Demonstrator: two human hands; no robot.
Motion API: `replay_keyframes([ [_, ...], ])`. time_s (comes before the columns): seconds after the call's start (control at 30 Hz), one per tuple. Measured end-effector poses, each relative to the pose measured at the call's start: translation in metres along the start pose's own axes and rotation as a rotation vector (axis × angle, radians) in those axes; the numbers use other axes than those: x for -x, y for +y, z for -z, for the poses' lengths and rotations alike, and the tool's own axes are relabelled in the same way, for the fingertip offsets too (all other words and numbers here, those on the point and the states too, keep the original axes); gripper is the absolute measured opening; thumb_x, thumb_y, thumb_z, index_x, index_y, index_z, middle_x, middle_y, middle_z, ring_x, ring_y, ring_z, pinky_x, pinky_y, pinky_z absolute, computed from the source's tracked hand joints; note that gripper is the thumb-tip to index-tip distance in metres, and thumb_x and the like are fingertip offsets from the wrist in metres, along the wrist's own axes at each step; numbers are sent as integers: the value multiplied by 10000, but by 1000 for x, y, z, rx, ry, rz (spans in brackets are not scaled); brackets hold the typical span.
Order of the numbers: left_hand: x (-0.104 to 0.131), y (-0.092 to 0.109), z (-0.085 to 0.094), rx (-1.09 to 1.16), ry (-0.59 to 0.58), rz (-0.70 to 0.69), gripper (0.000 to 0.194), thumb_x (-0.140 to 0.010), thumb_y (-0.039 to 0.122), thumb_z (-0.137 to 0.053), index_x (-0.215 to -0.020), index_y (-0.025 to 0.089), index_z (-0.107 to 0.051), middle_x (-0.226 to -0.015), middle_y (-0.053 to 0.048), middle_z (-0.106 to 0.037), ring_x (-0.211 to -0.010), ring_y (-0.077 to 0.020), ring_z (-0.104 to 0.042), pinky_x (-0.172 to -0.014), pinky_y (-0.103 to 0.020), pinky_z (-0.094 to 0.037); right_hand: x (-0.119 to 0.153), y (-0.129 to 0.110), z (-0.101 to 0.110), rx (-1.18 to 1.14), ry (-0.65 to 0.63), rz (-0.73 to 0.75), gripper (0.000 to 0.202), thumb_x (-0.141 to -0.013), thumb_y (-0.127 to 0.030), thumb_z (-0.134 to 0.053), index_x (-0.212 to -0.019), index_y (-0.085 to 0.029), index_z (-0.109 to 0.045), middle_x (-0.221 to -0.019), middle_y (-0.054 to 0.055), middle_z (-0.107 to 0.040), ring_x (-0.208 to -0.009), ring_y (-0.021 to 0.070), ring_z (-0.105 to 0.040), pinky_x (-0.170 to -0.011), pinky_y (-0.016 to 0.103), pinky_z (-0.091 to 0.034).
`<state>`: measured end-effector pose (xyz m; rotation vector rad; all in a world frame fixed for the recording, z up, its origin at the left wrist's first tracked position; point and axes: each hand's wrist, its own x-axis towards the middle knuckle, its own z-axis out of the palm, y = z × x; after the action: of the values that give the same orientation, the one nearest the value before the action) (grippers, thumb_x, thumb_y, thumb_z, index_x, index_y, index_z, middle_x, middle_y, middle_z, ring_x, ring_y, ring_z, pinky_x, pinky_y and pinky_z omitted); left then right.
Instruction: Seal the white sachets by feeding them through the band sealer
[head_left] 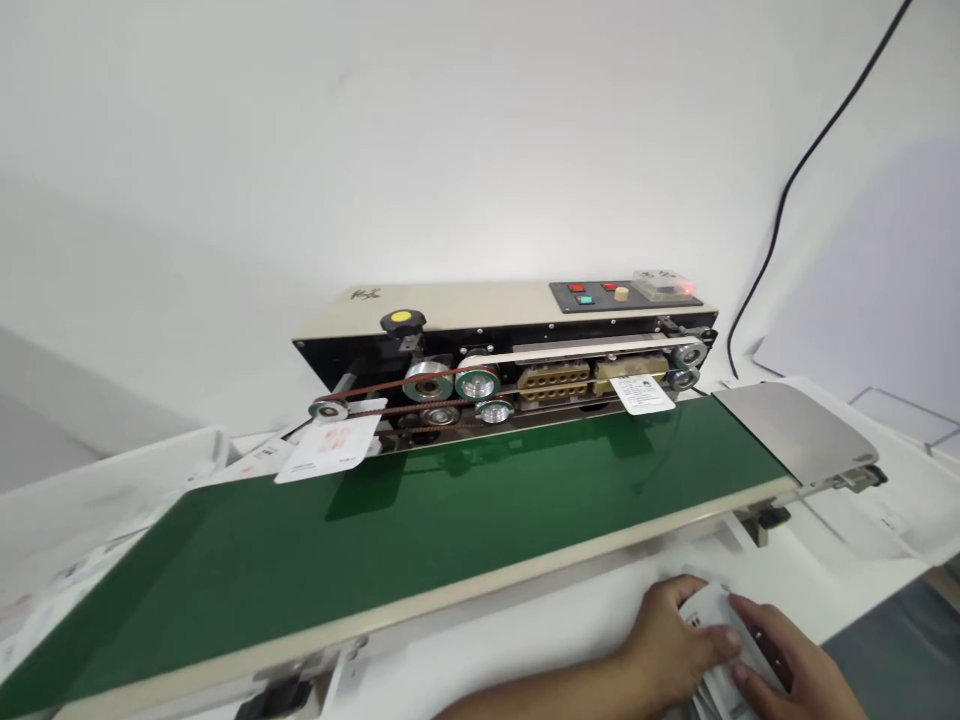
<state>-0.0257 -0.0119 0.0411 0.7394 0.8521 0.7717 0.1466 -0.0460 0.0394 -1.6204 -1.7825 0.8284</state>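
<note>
Plain white wall (480,130) rises behind a white tabletop (570,625), with a long black cable (784,190) hanging down at the right. On the tabletop stands a beige and black sealing machine (450,305) with metal rollers and a wide green conveyor belt (420,540) along its front. One flat white printed pouch (330,445) juts out over the belt at the machine's left end, and a smaller-looking white printed pouch (643,394) hangs from its right part. Just beyond the belt's near edge, at the lower right, the left hand (671,640) and the right hand (799,655) grasp a bunch of thin white printed packets (724,630) between them, fingers and thumbs pressed on it from both sides.
</note>
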Motion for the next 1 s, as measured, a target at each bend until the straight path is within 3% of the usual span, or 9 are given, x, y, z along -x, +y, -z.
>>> replay_keyframes([
  [0.1, 1, -2, -1, 43, 7, 25, 502, -488, 279, -772, -938, 111, -625, -737, -17, -628, -654, -146, -540, -636, -271, -431, 3, -11, -8, -48, 121, -135, 465, -665, -478, -634, -1023, -183, -629, -852, 69, -653, -773, 267, -631, -629, 278, -538],
  [0.23, 0, -4, 1, 47, 17, 13, 564, -469, 311, -798, -965, 125, -607, -774, -14, -629, -690, -147, -547, -676, -276, -435, 6, -25, -15, -16, 298, -177, 411, -646, -493, -601, -948, -215, -623, -772, 34, -640, -716, 252, -622, -637, 296, -506],
  [0.33, 0, -4, 2, -6, 14, 31, 538, -460, 306, -798, -937, 126, -624, -741, -9, -612, -668, -143, -529, -655, -276, -423, 8, -22, -10, -34, 174, -204, 436, -666, -493, -592, -1000, -214, -588, -649, -8, -601, -590, 224, -596, -556, 282, -487],
  [0.47, 1, -2, 1, -60, 32, 35, 459, -457, 279, -785, -867, 124, -650, -717, -10, -599, -652, -141, -510, -630, -269, -405, 11, -9, -3, -85, -82, -276, 555, -648, -479, -640, -1113, -200, -526, -708, 1, -636, -654, 242, -620, -589, 274, -507],
  [0.57, 2, -1, 1, -67, 7, 14, 425, -467, 262, -772, -852, 122, -657, -707, -3, -596, -643, -134, -504, -614, -258, -397, 14, -8, -7, -130, -59, -323, 572, -639, -471, -637, -1123, -195, -509, -719, 8, -645, -687, 252, -626, -600, 266, -506],
  [0.7, 2, -1, 1, -66, 12, 16, 491, -413, 253, -794, -867, 134, -652, -782, -1, -611, -712, -151, -527, -638, -253, -414, 13, -18, -10, -346, 0, -341, 420, -652, -459, -579, -977, -193, -567, -757, 32, -652, -719, 264, -626, -586, 267, -507],
  [0.8, 0, -1, 2, -44, 3, 18, 509, -374, 245, -805, -840, 129, -635, -766, -4, -606, -701, -151, -530, -644, -256, -424, 6, -25, 9, -440, -100, -427, 339, -622, -469, -655, -792, -185, -586, -770, 59, -655, -718, 290, -624, -599, 294, -518],
  [0.87, 0, -1, 2, -62, 7, 58, 534, -361, 206, -799, -857, 126, -617, -693, 10, -583, -623, -130, -507, -595, -248, -412, 1, -32, 29, -499, -93, -512, 371, -616, -483, -717, -771, -174, -584, -774, 71, -653, -700, 300, -622, -588, 312, -521],
  [1.0, 1, 0, 0, -68, -5, 70, 507, -416, 189, -772, -873, 127, -563, -614, 38, -547, -513, -92, -459, -519, -227, -381, -9, -53, 70, -647, 167, -498, 472, -595, -457, -816, -873, -152, -586, -814, 74, -634, -695, 256, -601, -572, 287, -517],
])
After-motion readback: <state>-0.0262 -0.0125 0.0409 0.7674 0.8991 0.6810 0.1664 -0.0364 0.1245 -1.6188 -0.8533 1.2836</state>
